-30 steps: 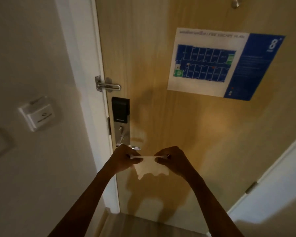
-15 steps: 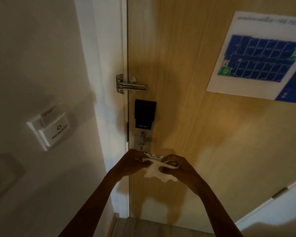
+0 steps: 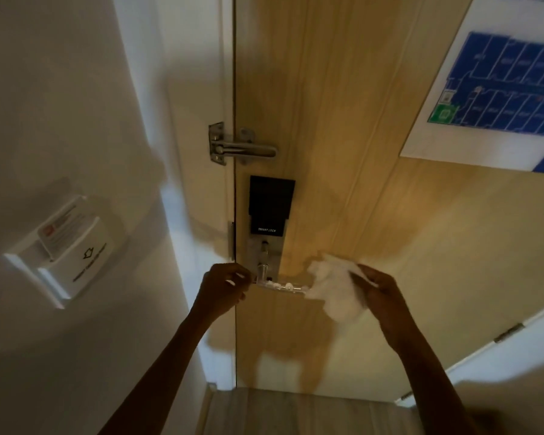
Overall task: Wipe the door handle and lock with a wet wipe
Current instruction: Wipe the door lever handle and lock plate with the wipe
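Fingers of the right hand [image 3: 382,288] pinch a crumpled white wet wipe [image 3: 336,291] at the free end of the door handle [image 3: 281,285], while the left hand [image 3: 222,285] hovers with fingers loosely curled and empty by the handle's pivot. Above them sits the black smart lock [image 3: 270,205] on the wooden door [image 3: 343,120], under a metal door guard [image 3: 242,149].

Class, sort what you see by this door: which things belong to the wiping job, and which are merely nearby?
Job: wet wipe in right hand; door handle; smart lock; left hand.
Nearby: swing bar latch; key card holder; fire escape plan.
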`<state>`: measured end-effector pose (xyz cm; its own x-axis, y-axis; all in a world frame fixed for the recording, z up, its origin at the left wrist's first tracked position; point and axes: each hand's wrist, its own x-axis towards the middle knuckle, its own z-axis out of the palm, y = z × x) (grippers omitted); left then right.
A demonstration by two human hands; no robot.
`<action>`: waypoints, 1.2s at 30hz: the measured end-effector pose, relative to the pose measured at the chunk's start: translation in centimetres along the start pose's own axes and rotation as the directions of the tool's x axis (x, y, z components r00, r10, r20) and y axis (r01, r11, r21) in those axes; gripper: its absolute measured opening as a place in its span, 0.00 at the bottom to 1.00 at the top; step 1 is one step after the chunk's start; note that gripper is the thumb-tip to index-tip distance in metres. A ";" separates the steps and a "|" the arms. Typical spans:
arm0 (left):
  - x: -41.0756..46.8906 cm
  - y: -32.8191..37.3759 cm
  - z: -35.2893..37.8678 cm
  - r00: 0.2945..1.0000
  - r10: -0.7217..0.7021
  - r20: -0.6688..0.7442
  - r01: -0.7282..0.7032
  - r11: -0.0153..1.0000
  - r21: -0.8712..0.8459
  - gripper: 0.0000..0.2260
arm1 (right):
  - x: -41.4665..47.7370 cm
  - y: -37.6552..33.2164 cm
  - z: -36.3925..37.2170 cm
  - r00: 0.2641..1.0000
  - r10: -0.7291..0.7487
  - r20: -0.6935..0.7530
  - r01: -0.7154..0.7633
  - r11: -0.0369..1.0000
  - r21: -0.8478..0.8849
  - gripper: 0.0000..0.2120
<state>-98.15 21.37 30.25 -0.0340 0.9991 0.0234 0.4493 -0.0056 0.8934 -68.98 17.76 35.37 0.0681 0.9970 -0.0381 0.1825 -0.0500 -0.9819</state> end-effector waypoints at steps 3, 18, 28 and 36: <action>0.5 -1.4 0.2 0.989 -0.092 -0.113 0.092 0.996 -0.004 0.05 | 1.1 0.2 0.3 0.972 -0.183 -0.146 0.153 0.969 -0.193 0.12; 2.1 -0.6 1.5 0.995 -0.099 0.031 0.099 0.995 0.006 0.05 | 2.9 5.5 7.0 0.944 -0.207 0.256 0.329 0.622 -0.711 0.18; 2.6 -0.6 1.5 0.996 -0.069 0.054 0.062 0.992 0.113 0.06 | 3.0 8.0 6.3 0.923 -0.255 0.290 0.384 0.538 -0.750 0.26; 2.9 -1.1 1.6 0.994 -0.098 0.056 0.099 0.995 -0.011 0.04 | 3.6 7.6 7.6 0.879 -0.334 0.341 0.468 0.459 -0.756 0.11</action>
<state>-97.31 24.35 28.65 -0.0279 0.9956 -0.0894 0.4340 0.0927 0.8961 -74.77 21.44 26.40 -0.3360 0.9131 0.2310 0.8566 0.3983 -0.3280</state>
